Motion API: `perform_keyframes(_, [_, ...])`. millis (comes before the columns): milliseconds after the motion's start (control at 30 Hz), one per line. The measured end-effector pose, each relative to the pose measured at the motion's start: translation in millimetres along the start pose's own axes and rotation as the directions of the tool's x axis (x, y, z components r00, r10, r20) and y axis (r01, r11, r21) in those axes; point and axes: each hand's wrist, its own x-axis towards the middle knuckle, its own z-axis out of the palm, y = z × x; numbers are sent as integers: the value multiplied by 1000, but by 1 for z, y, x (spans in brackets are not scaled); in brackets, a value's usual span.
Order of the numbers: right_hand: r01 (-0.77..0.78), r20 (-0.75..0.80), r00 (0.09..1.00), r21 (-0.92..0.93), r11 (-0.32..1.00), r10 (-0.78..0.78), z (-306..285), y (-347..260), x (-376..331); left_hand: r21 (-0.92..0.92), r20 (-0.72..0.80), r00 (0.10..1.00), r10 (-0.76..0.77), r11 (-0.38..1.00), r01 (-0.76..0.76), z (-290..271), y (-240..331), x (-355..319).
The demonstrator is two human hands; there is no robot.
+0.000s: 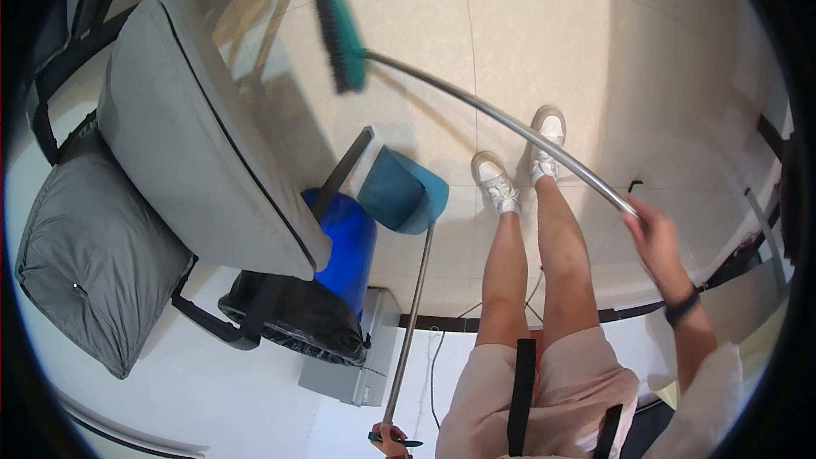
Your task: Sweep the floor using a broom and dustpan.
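Observation:
My right hand [653, 234] is wrapped round the upper part of the metal handle of a broom [501, 119]. The broom's green head with dark bristles reaches out to the upper left, near the armchair's front leg, and looks slightly blurred. At the lower edge my left hand [391, 440] grips the top of a long-handled dustpan [414, 323]. Its blue-green pan [401, 191] rests on the floor left of my feet, beside the blue bin.
A grey cushioned armchair [195, 127] with dark metal legs fills the left, a grey pillow [102, 246] against it. Near it stands a blue bin [344, 246] with a black bag [297, 319]. A grey box [348, 382] sits by the white wall. My white shoes [495, 180] stand on the tiles.

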Motion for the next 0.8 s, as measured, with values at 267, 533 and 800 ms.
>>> perform_keyframes(267, [183, -90, 978, -57, 981, -188, -15, -71, 11, 1, 23, 1000, -7, 1000, 7, 10, -10, 5])
perform_keyframes(533, [450, -322, 849, 21, 893, -420, 110, -245, 191, -3, 151, 989, -6, 1000, 6, 24, -6, 11])
perform_keyframes(800, [1, -53, 999, -120, 993, -8, -5, -20, -27, -9, 85, 996, -3, 1000, 4, 22, 0, 10])
